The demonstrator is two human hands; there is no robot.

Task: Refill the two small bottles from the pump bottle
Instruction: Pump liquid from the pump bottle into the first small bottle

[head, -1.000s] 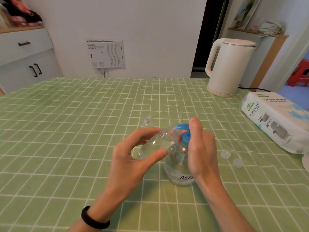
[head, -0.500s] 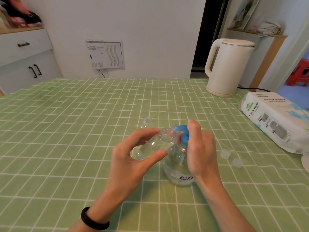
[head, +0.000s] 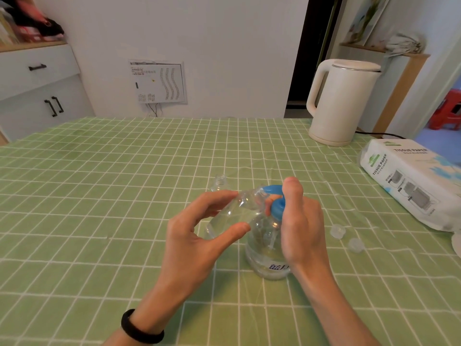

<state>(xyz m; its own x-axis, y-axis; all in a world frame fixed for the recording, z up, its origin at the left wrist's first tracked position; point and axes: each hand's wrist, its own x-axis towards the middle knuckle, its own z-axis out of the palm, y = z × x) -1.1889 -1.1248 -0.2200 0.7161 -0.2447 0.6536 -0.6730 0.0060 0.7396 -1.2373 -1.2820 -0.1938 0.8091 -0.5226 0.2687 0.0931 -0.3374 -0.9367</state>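
Observation:
A clear pump bottle [head: 268, 248] with a blue pump head [head: 275, 199] stands on the green checked tablecloth. My right hand [head: 299, 226] is curled round its pump head, with a finger on top of it. My left hand [head: 199, 231] grips a small clear bottle [head: 232, 213], tilted with its mouth against the blue spout. A second small clear bottle [head: 219, 182] stands uncapped just behind the first. Two small clear caps [head: 338, 231] [head: 356, 244] lie to the right of the pump bottle.
A white electric kettle [head: 341, 101] stands at the back right with its cord trailing right. A white tissue paper pack [head: 409, 181] lies along the right edge. A white cabinet [head: 37, 91] is beyond the table's left corner.

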